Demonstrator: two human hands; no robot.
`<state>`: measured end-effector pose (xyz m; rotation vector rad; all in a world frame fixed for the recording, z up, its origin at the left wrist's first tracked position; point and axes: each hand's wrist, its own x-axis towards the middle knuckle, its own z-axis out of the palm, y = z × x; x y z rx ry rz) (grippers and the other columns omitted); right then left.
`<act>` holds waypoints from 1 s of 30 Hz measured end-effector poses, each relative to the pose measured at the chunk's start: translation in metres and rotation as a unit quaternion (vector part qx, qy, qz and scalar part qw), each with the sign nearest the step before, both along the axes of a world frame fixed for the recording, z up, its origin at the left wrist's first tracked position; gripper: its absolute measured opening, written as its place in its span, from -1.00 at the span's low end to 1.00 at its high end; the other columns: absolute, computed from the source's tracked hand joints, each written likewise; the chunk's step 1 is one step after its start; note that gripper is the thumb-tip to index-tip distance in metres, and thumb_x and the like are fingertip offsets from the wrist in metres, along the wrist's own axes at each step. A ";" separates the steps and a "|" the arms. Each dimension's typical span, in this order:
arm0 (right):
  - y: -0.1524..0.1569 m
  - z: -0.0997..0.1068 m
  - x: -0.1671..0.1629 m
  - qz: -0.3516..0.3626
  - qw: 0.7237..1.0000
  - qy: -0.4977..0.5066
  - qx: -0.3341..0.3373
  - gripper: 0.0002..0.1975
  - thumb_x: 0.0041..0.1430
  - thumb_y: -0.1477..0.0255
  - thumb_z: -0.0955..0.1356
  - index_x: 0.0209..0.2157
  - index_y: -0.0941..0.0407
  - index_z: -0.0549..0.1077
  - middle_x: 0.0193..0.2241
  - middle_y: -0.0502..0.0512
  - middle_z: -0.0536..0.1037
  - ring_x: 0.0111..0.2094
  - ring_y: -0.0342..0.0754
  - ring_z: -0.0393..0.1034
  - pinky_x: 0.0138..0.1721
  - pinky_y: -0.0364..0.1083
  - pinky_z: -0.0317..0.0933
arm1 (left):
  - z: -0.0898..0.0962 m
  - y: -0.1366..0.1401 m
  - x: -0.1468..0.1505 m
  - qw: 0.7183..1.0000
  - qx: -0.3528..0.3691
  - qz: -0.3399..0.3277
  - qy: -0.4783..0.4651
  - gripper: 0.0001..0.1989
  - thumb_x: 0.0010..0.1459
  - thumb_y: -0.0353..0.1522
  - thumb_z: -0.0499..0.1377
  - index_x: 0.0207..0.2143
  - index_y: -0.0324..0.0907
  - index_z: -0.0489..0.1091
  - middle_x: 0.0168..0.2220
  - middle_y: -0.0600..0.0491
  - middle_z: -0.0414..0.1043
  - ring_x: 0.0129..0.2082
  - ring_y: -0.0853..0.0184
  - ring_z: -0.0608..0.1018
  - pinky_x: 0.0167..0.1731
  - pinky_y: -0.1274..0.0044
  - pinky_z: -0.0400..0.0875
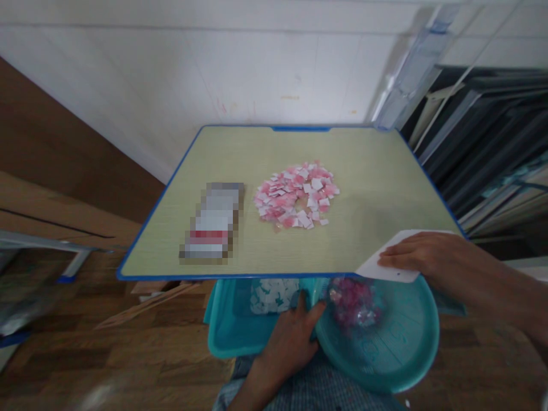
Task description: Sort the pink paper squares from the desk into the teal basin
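My right hand (422, 257) is closed on a flat white card (405, 275), which lies at the near right edge of the folding table (377, 165), partly over the round teal basin (398, 365). In the basin is a bunch of pink, shiny pieces (357, 302). My left hand (295, 331) grips the basin's left rim, thumb and fingers on it. Mid-table lies a loose heap of small pink and white square pieces (285, 194). Below the table's front edge, left of the basin, a teal rectangular tub (240, 337) holds white pieces (272, 297).
A blurred-out rectangular object, perhaps a phone (214, 220), lies on the table's left part. A clear plastic bottle (406, 85) leans at the back right against the wall (274, 68). Dark stacked panels (479, 125) stand to the right; a brown board (64, 125) is at left.
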<state>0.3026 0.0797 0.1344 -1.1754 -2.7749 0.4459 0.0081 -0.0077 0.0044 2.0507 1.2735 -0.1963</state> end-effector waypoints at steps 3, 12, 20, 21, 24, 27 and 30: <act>0.009 0.010 -0.007 0.049 0.996 0.023 -0.074 -0.68 0.27 0.46 0.18 -0.02 -0.04 0.41 -0.04 0.04 0.49 -0.03 -0.05 0.36 0.03 0.02 0.21 | 0.000 0.000 0.000 1.000 0.001 0.000 0.004 -0.34 0.03 -0.42 0.08 0.21 0.03 0.04 0.25 -0.19 -0.03 -0.07 0.04 0.46 -0.09 0.27 0.30; 0.040 0.002 -0.062 0.159 0.985 0.057 -0.037 -0.70 0.32 0.45 0.15 -0.06 0.13 0.44 -0.10 0.06 0.52 0.01 -0.10 0.30 0.13 0.03 0.07 | -0.001 0.000 -0.001 1.000 -0.002 -0.004 0.012 -0.34 0.03 -0.41 0.07 0.22 0.01 0.02 0.25 -0.20 -0.05 -0.08 0.03 0.47 -0.10 0.25 0.31; 0.043 -0.002 -0.055 0.189 0.977 0.086 -0.039 -0.69 0.33 0.46 0.12 -0.06 0.10 0.42 -0.10 0.04 0.51 -0.01 -0.11 0.31 0.15 0.04 0.03 | -0.001 0.002 0.000 1.000 -0.008 -0.004 0.019 -0.35 0.07 -0.39 0.09 0.22 0.03 0.01 0.25 -0.15 -0.04 -0.07 0.04 0.45 -0.08 0.27 0.30; 0.044 -0.001 -0.054 0.192 0.976 0.084 -0.048 -0.69 0.33 0.45 0.13 -0.05 0.10 0.42 -0.10 0.03 0.51 -0.01 -0.11 0.30 0.15 0.04 0.02 | -0.001 0.002 0.000 1.000 -0.006 -0.002 0.020 -0.36 0.07 -0.38 0.09 0.22 0.03 0.01 0.25 -0.15 -0.04 -0.06 0.05 0.45 -0.07 0.26 0.30; 0.047 0.000 -0.048 0.200 0.973 0.088 -0.080 -0.69 0.33 0.44 0.12 -0.05 0.07 0.41 -0.09 0.01 0.50 -0.02 -0.11 0.31 0.15 0.04 0.01 | -0.002 0.001 0.000 1.000 -0.003 0.000 0.020 -0.37 0.08 -0.38 0.09 0.22 0.03 0.01 0.25 -0.16 -0.05 -0.07 0.06 0.45 -0.08 0.27 0.30; 0.053 0.001 -0.042 0.183 0.972 0.096 -0.115 -0.70 0.32 0.42 0.13 -0.09 0.05 0.44 -0.11 0.00 0.52 -0.06 -0.11 0.33 0.11 0.02 0.07 | -0.003 0.000 0.000 1.000 -0.002 -0.004 0.024 -0.35 0.07 -0.38 0.09 0.22 0.03 0.01 0.25 -0.18 -0.05 -0.08 0.05 0.46 -0.10 0.27 0.31; 0.056 0.005 -0.045 0.166 0.973 0.084 -0.137 -0.74 0.30 0.40 0.17 -0.13 0.03 0.46 -0.13 0.00 0.52 -0.06 -0.10 0.33 0.08 0.01 0.10 | -0.003 0.000 0.000 1.000 0.005 -0.006 0.023 -0.35 0.05 -0.38 0.09 0.22 0.02 0.01 0.24 -0.20 -0.05 -0.09 0.04 0.47 -0.10 0.27 0.31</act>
